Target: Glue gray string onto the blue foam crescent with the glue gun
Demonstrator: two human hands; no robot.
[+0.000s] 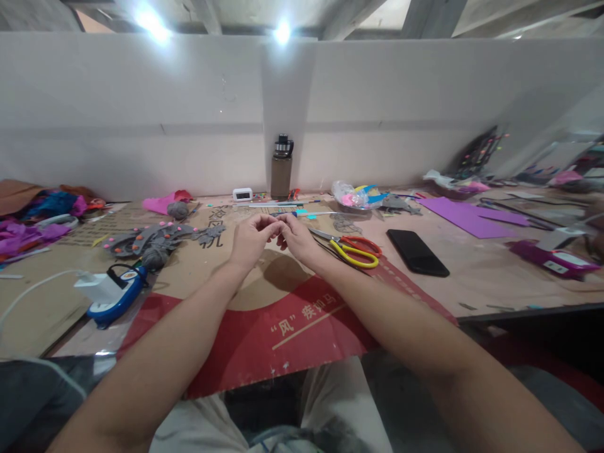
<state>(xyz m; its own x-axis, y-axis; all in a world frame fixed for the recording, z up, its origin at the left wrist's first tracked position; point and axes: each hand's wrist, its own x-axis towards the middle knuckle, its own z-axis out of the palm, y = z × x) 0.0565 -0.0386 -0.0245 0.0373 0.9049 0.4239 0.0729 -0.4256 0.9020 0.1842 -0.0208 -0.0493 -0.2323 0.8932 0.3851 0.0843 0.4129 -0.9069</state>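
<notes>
Above a flattened cardboard sheet [302, 333], my left hand [253, 239] and my right hand [298, 238] meet, their fingertips pinched together. Whatever lies between the fingers is too small or too hidden to make out. Just right of my right hand lie scissors [355, 250] with one yellow and one red handle. Behind the hands is a thin tool with a blue handle [293, 214], partly covered by my fingers. Grey felt pieces [151, 238] dotted with pink and orange balls rest to the left, beside a ball of grey yarn [155, 257].
A black phone [417, 252] lies to the right, near purple sheets [465, 214]. At the back stand a bottle [282, 170] and a small white clock [243, 195]. A blue power strip [117, 302] with a charger sits at left; a purple one [557, 259] is at right.
</notes>
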